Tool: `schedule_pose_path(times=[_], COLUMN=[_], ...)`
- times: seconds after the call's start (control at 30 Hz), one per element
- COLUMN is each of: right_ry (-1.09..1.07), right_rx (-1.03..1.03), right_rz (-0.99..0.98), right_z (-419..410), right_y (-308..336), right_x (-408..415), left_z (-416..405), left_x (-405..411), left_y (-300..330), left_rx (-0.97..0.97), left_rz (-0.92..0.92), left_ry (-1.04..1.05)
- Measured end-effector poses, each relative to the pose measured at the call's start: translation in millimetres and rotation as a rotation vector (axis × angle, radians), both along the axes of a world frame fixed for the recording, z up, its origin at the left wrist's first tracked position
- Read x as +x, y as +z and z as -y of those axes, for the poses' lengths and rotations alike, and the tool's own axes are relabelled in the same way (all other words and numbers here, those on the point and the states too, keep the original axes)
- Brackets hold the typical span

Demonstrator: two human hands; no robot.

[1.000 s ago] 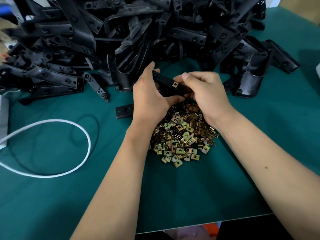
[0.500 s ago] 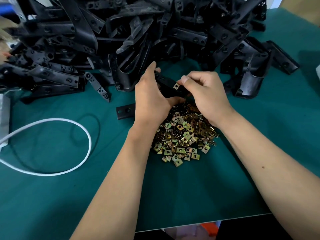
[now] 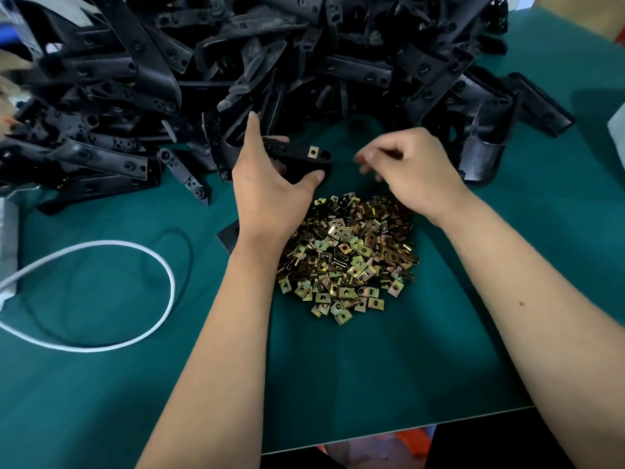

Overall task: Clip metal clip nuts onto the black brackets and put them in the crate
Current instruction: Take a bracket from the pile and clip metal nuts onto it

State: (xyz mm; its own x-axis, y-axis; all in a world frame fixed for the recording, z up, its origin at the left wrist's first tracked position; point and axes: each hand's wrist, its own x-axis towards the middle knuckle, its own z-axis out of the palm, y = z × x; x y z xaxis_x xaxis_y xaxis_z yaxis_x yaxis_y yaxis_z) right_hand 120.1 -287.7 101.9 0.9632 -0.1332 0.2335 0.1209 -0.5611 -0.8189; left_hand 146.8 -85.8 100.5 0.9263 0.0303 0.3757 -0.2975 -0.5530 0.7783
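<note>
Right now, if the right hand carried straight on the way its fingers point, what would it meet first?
The right hand points left, its fingers loosely curled. First in that line is probably the clip nut end of the black bracket held by the left hand. A gap of green mat lies between; relative heights are unclear.

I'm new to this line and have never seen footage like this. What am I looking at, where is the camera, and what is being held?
No machine here: a person's two bare hands, filmed from a camera worn on the head, looking down at a green table. The left hand grips a black bracket with one clip nut already on it. The right hand hovers, fingers curled; whether it holds anything is unclear. Below lies a heap of loose clip nuts, behind a pile of brackets, and a white cable to the left.
</note>
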Motion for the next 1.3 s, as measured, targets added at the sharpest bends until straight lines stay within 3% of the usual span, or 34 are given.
schedule_pose_path(times=[0.1, 0.2, 0.47, 0.67, 0.8, 0.9, 1.03, 1.13, 1.3], right_ry=[0.088, 0.203, 0.282, 0.162, 0.107, 0.093, 0.057, 0.052, 0.148], right_rx=[-0.286, -0.416, -0.394, -0.268, -0.201, 0.064, 0.263, 0.420, 0.412], right_rz=[-0.056, -0.057, -0.120, -0.005, 0.077, 0.063, 0.118, 0.087, 0.046], right_z=[4.6, -1.2, -5.4, -7.2, -6.0, -7.0, -6.3, -3.2, -5.2], right_y=[0.2, 1.4, 5.3, 0.8, -0.8, -1.8, -0.2, 2.8, 4.8], right_x=[-0.3, -1.8, -5.7, -6.2, -5.0, -4.5, -5.9, -5.3, -7.9], left_z=[-2.5, -0.7, 5.3, 12.7, 16.5, 17.4, 15.7, 9.5, 3.7], left_x=[-1.4, -3.3, -5.5, -6.9, -10.8, -9.4, -8.5, -5.7, -3.4], left_y=[-0.1, -0.9, -1.3, -2.8, -3.1, -2.5, 0.9, 0.7, -1.6], left_rx=[-0.089, -0.143, -0.111, -0.095, -0.009, -0.034, -0.161, -0.090, -0.166], left_rz=[-0.004, 0.073, 0.189, 0.113, 0.123, 0.066, 0.033, 0.043, 0.140], left_ry=[-0.031, -0.041, -0.042, -0.009, 0.127, 0.183, 0.012, -0.130, -0.165])
